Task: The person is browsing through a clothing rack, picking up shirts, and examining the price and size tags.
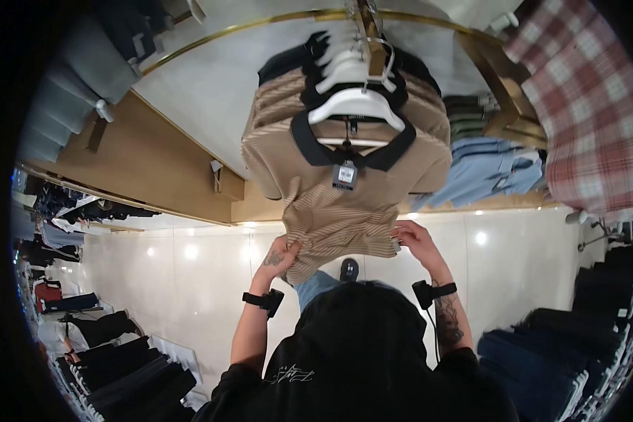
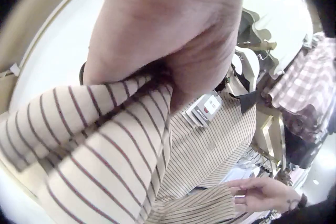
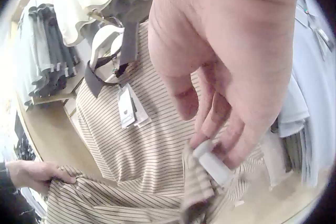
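Observation:
A tan polo shirt (image 1: 352, 190) with thin dark stripes and a black collar hangs on a white hanger (image 1: 359, 107) at the front of a rail. Its lower part is bunched and lifted toward the person. My left hand (image 1: 280, 257) grips the hem's left side, and the folds stick out below the palm in the left wrist view. At the hem's right side is my right hand (image 1: 416, 243). Its curled fingers hold a white security tag (image 3: 212, 165) on the hem, while the thumb stands apart. Paper tags (image 1: 344, 174) dangle below the collar.
Similar polo shirts (image 1: 274, 105) hang behind the front one. Folded blue shirts (image 1: 489, 165) lie on a shelf to the right, beside a red plaid garment (image 1: 594, 105). Dark trousers (image 1: 541, 359) hang at lower right. A wooden shelf (image 1: 148, 162) runs along the left.

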The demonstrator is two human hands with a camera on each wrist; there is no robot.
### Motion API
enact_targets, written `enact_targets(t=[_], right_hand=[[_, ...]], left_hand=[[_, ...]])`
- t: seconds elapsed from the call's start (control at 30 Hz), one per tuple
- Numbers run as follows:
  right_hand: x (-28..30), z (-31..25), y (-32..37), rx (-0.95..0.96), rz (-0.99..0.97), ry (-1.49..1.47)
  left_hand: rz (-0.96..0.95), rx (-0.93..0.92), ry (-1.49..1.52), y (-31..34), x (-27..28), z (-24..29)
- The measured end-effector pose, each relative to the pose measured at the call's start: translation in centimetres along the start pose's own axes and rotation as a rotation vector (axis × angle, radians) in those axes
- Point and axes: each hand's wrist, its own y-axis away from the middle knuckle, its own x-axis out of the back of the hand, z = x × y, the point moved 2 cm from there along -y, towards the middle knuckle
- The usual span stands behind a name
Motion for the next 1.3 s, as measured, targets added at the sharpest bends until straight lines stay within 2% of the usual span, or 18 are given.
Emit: enact_targets(t=[0.07, 0.17, 0.23, 0.27, 0.33, 0.37, 0.43, 0.53, 0.63, 0.67, 0.77, 0.9, 1.03, 1.2, 1.3], right_hand=[[-0.3, -2.8, -0.5, 0.117, 0.065, 0.143], [-1.0, -10.2, -0.7, 0.347, 0.227, 0.455], [-1.3, -14.8, -0.9, 0.577, 0.344, 0.638], [-1.6, -17.8, -0.5, 0.563, 0.371, 0.674], [-1.8, -21.7, -1.1, 0.762, 0.459, 0.806], [-1.9, -23.2, -1.5, 0.862, 0.504, 0.87], [-1.9, -24.8, -2.7, 0.846, 0.476, 0.895], [-2.1, -25.3, -4.8, 0.819, 0.459, 0.914], [-2.1, -24.5, -6.4, 0.816, 0.425, 0.951], [-2.2, -24.7, -6.7, 0.864, 0.442, 0.957], [-1.9, -25.0, -7.5, 0.812, 0.422, 0.879], [-1.5, -25.3, -8.4, 0.861, 0.443, 0.922], [-1.4, -25.4, -8.6, 0.869, 0.482, 0.923], [-1.4, -27.5, -9.1, 0.888, 0.502, 0.869], [-1.6, -27.1, -9.8, 0.841, 0.491, 0.874]], left_hand=[[-0.062, 0.013, -0.134, 0.3, 0.9, 3.9], [-0.011, -0.087, 0.031, -0.5, 1.7, 5.4], [0.066, -0.188, 0.155, -1.4, 2.7, 7.1], [0.097, -0.213, 0.223, -1.6, 3.5, 9.0], [0.174, -0.273, 0.332, -2.1, 4.9, 12.6], [0.262, -0.382, 0.219, -2.4, 5.9, 14.7], [0.444, -0.587, -0.011, -2.7, 7.7, 19.4], [0.588, -0.863, -0.192, -3.6, 9.0, 24.4], [0.581, -0.841, -0.4, -4.6, 8.7, 26.7], [0.515, -0.81, -0.456, -5.6, 8.7, 26.3], [0.481, -0.774, -0.554, -8.0, 8.0, 25.1], [0.397, -0.719, -0.642, -9.7, 8.1, 25.2], [0.275, -0.726, -0.511, -10.6, 8.6, 25.7], [0.364, -0.779, -0.505, -8.9, 9.6, 28.1], [0.36, -0.82, -0.497, -10.1, 9.9, 27.0]])
